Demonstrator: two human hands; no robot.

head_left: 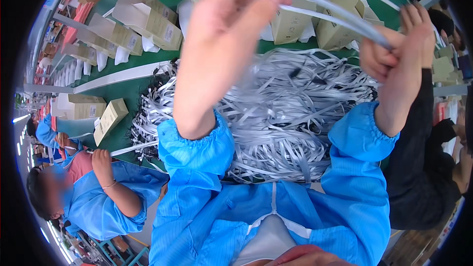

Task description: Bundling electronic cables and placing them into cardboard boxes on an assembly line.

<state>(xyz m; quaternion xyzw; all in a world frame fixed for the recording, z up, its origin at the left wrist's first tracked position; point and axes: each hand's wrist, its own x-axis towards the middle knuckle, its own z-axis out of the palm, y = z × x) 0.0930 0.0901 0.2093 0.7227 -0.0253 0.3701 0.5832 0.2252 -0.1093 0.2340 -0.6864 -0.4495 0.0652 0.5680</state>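
Note:
Several flat grey-white straps (362,25) stretch between my two raised hands, above a large pile. My left hand (226,27), slightly blurred, pinches their left end between thumb and fingers. On the right, my right hand (399,49) is closed around the other end, with some of its fingers extended upward. Below both hands lies a wide tangled heap of similar grey straps (281,123), some with black ends. The heap's middle is partly smeared by motion.
Open cream cardboard boxes (152,24) line the far side of the green table (74,128). Another box (111,120) lies tilted left of the heap. At left, a co-worker in blue holds a white strap, one hand (102,167) raised. A person in black (419,177) is close at right.

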